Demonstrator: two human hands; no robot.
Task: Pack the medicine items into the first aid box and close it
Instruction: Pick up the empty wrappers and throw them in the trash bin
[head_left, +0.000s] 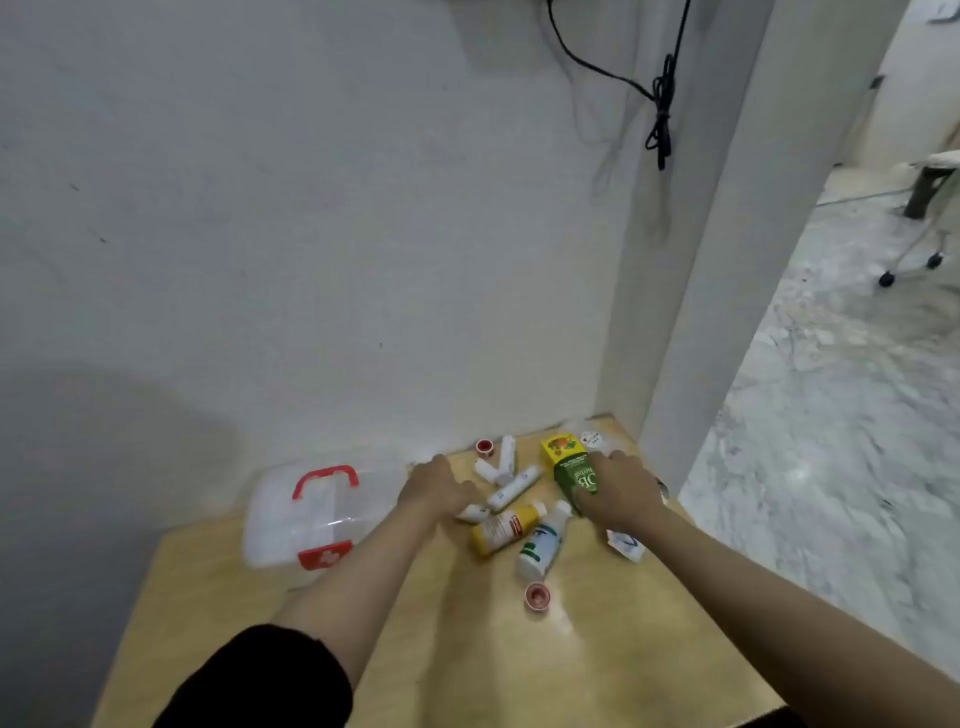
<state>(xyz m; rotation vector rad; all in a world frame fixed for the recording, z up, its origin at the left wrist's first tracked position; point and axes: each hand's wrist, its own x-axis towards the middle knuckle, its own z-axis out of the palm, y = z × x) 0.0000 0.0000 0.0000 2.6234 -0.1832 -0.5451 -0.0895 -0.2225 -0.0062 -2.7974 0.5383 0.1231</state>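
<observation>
On the desk (363, 649), right hand (621, 491) clasps the green carton (574, 480) for packing; left hand (439, 488) covers a small tube (472, 513), grip unclear; box (301, 514) shut.

Box (306, 514) left of bottles (511, 525)

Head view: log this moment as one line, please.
box: shut, left on table | left hand: on small white item | right hand: on green carton | packed: none seen

White wall (311, 234), black cable (662, 104) hanging, marble floor (831, 415), wooden table (467, 649).
</observation>
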